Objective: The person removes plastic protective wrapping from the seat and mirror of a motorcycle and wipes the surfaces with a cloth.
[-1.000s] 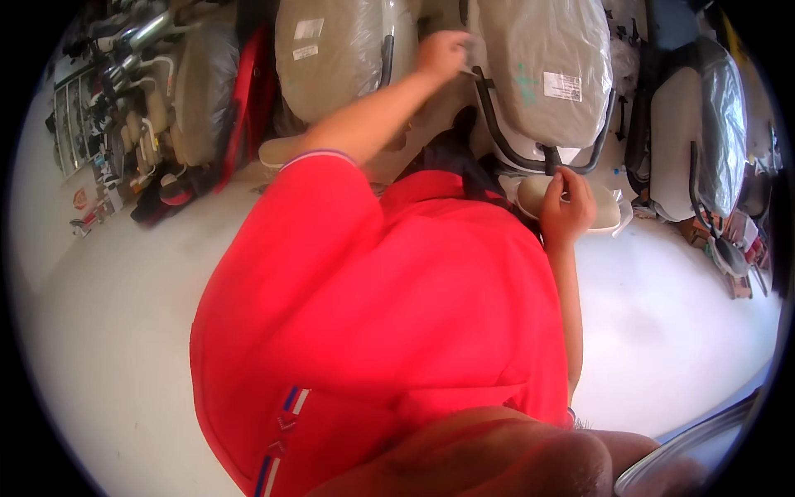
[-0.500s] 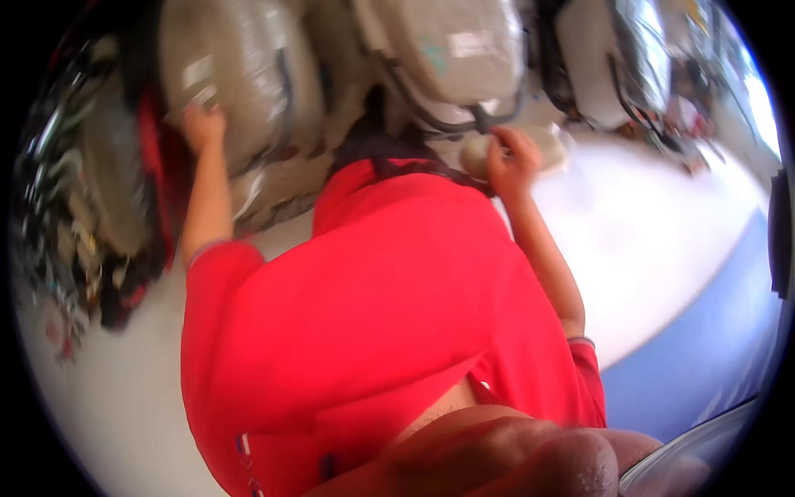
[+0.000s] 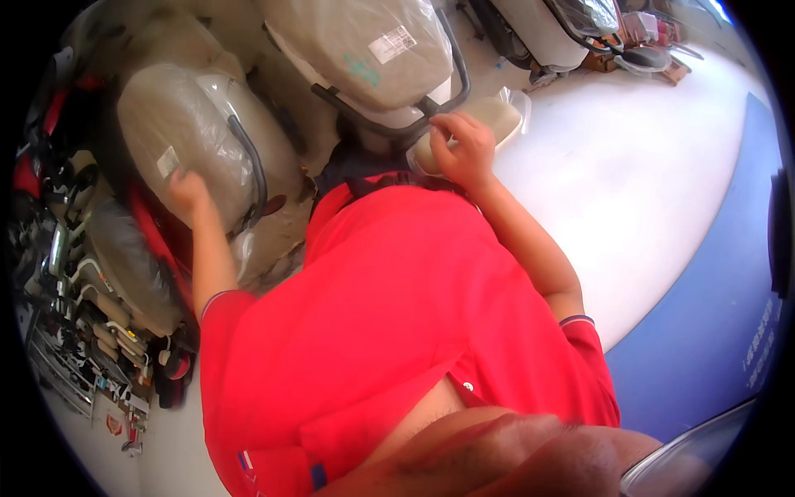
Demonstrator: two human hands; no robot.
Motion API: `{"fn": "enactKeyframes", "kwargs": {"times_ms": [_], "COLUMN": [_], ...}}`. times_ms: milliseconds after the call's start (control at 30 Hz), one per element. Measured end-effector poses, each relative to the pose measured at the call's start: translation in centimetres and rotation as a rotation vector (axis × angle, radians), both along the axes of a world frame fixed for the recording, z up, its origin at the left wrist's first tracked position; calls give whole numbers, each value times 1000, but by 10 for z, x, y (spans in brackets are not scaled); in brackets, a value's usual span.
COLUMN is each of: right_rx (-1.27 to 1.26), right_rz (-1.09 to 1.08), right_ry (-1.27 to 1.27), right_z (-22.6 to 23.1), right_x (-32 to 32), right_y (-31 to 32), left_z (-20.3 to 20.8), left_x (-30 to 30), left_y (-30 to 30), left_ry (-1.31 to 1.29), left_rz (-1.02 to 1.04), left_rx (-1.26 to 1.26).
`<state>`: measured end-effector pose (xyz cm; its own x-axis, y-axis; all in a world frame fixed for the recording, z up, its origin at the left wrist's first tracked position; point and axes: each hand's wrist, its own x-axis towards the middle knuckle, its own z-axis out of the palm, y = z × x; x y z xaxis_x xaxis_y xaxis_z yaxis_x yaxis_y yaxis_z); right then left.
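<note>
My left hand (image 3: 190, 192) is at a beige padded seat (image 3: 186, 124) wrapped in clear plastic, just beside a small white label (image 3: 168, 161). Its fingertips are smeared, so their grip is unclear. My right hand (image 3: 468, 151) is closed, with thumb and fingers curled toward each other. Whatever is between them, if anything, is hidden. Behind and below that hand lies a smaller beige pad (image 3: 495, 118) in clear plastic. Farther forward is another wrapped beige seat (image 3: 364, 54) with a white label and green marks; its black curved bar (image 3: 377, 126) runs close to my right fingers.
Many metal and padded parts (image 3: 99, 290) crowd the left side, with a red edge (image 3: 153, 228) beside the left seat. Farther off at the right are a wrapped seat (image 3: 538, 33) and boxes (image 3: 638, 29). Pale floor (image 3: 596, 190) meets a blue area (image 3: 696, 331).
The whole view has shifted and turned, bringing the seats farther left and more of the cluttered parts into sight. Both hands remain near the same seats; the picture is sharper.
</note>
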<state>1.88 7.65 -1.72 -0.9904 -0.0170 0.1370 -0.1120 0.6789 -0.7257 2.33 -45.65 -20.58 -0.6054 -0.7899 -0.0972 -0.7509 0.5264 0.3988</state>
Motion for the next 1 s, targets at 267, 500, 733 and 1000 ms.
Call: {"fn": "enactKeyframes", "kwargs": {"times_ms": [267,500,733,1000], "right_rx": [-183,-384,-576,-400], "right_rz": [87,63,-301,-550], "right_ry": [-80,-97,-277,-553], "right_z": [5,28,-23,-136], "right_x": [-2,-14,-14,5], "right_y": [11,80,165,270], "left_z": [127,219,202,205], "left_x": [-57,-11,-6,-14], "left_y": [313,439,481,504], "left_ry": [433,355,247,276], "left_rz": [-662,-939,-1122,-1129], "left_rx": [556,879,719,553]}}
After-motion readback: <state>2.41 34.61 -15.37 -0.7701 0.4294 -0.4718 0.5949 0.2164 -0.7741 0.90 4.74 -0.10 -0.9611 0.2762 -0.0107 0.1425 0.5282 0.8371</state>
